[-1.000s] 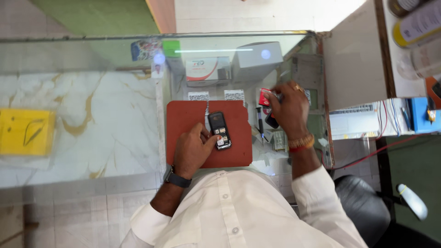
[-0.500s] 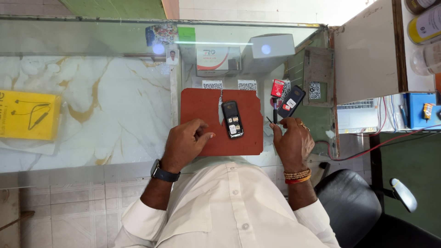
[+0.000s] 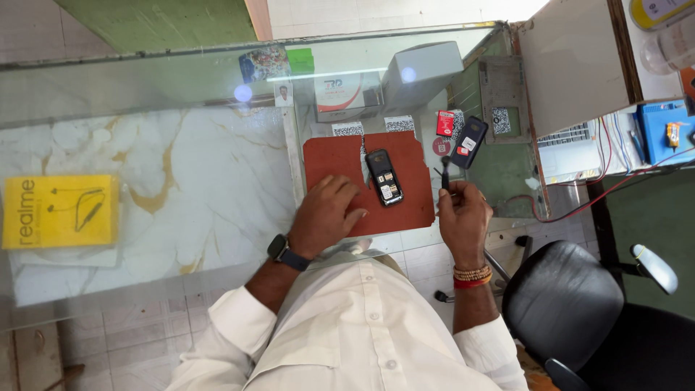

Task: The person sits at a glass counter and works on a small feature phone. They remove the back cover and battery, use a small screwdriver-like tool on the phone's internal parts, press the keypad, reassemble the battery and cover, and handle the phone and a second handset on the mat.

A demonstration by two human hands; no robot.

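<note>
1. Phone (image 3: 384,177) sits opened up on the red-brown mat (image 3: 340,159), back cover off and its insides showing, lying a little askew with its top toward the far edge of the desk (image 3: 181,159).

2. Your left hand (image 3: 327,214) rests on the mat just beside the phone, fingers curled loosely, not gripping anything I can make out.

3. Your right hand (image 3: 463,214) is pinched shut on a thin dark tool (image 3: 444,174), tip pointing up and away, held just off the mat's right edge, apart from the phone.

4. Risk one, I'd say: nothing steadies the phone. Bring the tool in while the left hand stays off it, and it could skate across the mat.

5. Risk two: that tip is fine, and the exposed inside looks delicate. Too steep an angle or too much push could scratch or pry something loose.

6. Risk three: the dark back cover (image 3: 468,142) and the small red piece (image 3: 445,123) lie near on the glass to your right; a careless sweep of the wrist could knock them off.

7. The glass desk itself is slick, so anything loose off the mat may slide.
</note>
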